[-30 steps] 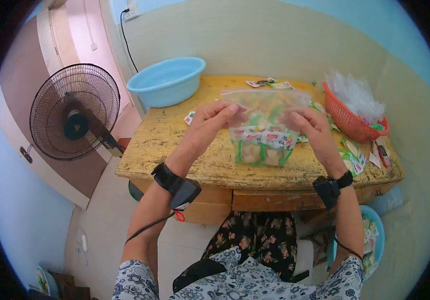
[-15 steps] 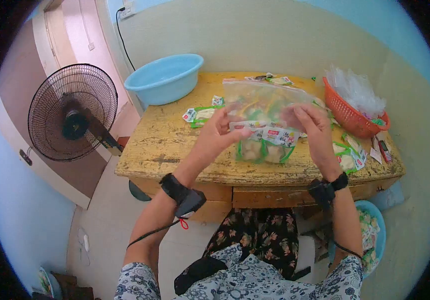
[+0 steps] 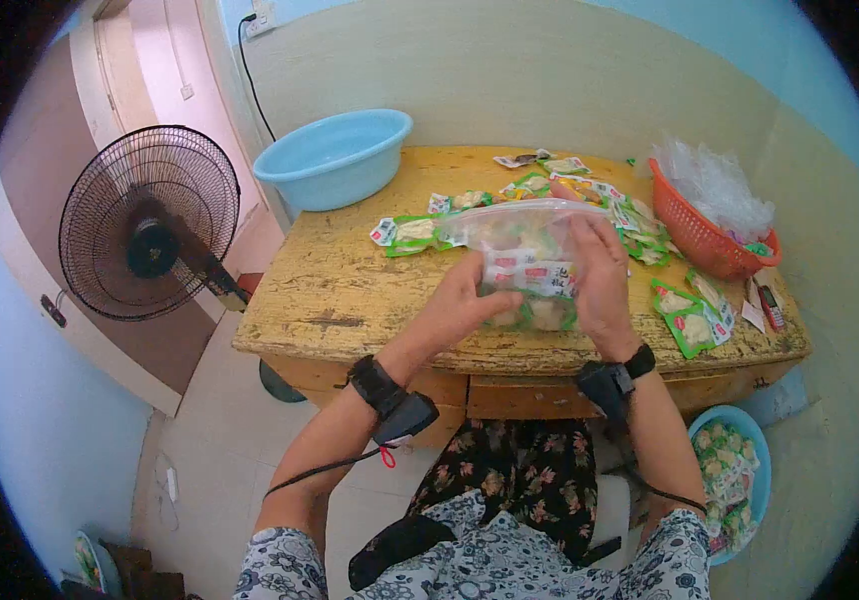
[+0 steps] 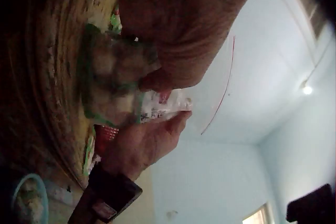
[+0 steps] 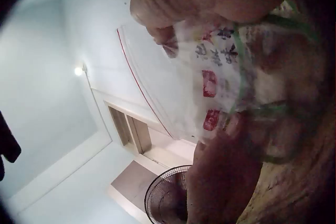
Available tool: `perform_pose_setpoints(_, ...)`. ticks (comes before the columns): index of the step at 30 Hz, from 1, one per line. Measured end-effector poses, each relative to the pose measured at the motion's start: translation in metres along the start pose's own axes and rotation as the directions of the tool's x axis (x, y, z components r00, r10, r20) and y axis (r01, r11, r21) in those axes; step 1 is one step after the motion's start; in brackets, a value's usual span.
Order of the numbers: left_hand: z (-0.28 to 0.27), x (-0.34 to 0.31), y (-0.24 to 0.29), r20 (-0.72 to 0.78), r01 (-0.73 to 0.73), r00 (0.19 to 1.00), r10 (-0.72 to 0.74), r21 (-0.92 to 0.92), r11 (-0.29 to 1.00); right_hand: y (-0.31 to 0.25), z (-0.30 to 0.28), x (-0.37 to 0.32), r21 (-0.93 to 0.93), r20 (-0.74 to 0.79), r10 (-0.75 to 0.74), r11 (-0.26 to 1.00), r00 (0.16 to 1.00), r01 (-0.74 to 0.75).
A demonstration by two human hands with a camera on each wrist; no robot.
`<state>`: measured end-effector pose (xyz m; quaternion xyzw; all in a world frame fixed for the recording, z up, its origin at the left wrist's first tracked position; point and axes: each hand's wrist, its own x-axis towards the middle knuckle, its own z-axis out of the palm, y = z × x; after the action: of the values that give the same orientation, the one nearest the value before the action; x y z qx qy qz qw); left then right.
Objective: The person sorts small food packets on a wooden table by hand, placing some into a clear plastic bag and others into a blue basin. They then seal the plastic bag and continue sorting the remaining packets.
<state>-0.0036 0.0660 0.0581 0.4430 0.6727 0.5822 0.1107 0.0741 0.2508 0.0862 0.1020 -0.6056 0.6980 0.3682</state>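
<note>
A clear zip bag (image 3: 540, 232) holding green-edged packets (image 3: 548, 312) stands on the yellow table's front part, between both hands. The left hand (image 3: 465, 308) grips its left side, thumb across the front over the packets. On the opposite side the right hand (image 3: 600, 275) holds the bag's right edge, fingers pointing up along it. In the right wrist view, white labels with red marks (image 5: 211, 83) show through the plastic (image 5: 181, 95), with a hand at either side. The left wrist view shows the packets (image 4: 113, 77) inside the bag, and the right hand (image 4: 149, 142) against it.
Loose packets (image 3: 415, 234) lie behind and left of the bag, others (image 3: 692, 325) to the right. A red basket (image 3: 695, 225) of clear bags stands back right, a blue basin (image 3: 335, 160) back left. A basin of packets (image 3: 725, 480) sits below right; a fan (image 3: 150, 225) stands left.
The bag's top has tipped and folded down toward the person, uncovering packets behind it. Both hands have moved lower, to the bag's sides, and the right hand has come inward.
</note>
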Motion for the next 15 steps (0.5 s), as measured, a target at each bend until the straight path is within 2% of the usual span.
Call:
perform_pose_setpoints(3, 0.0, -0.002, -0.015, 0.095, 0.052, 0.995, -0.03, -0.247, 0.968, 0.0, -0.015, 0.001, -0.092, 0.02, -0.015, 0.996, 1.0, 0.017)
perform_pose_setpoints(6, -0.009, 0.002, -0.016, -0.021, 0.042, 0.999, -0.045, -0.127, 0.991, -0.002, -0.029, 0.001, -0.154, -0.012, 0.025, 0.988, 1.0, -0.026)
perform_pose_setpoints(8, -0.013, -0.001, -0.007, 0.014, 0.092, 0.996, -0.091, -0.14, 0.986, -0.014, -0.031, -0.001, -0.217, -0.029, 0.016, 0.976, 0.999, -0.021)
perform_pose_setpoints(9, -0.014, -0.001, -0.003, 0.031, 0.114, 0.993, -0.111, -0.143, 0.983, -0.015, -0.033, -0.001, -0.203, 0.015, 0.035, 0.979, 0.999, -0.031)
perform_pose_setpoints(11, -0.01, -0.002, -0.022, 0.022, 0.066, 0.998, -0.062, -0.234, 0.97, -0.017, -0.035, 0.001, -0.173, 0.107, 0.068, 0.984, 0.992, -0.048)
perform_pose_setpoints(15, -0.002, -0.008, -0.02, -0.036, -0.041, 0.999, 0.029, -0.405, 0.914, -0.037, -0.025, 0.006, -0.258, 0.148, 0.12, 0.963, 0.982, -0.079)
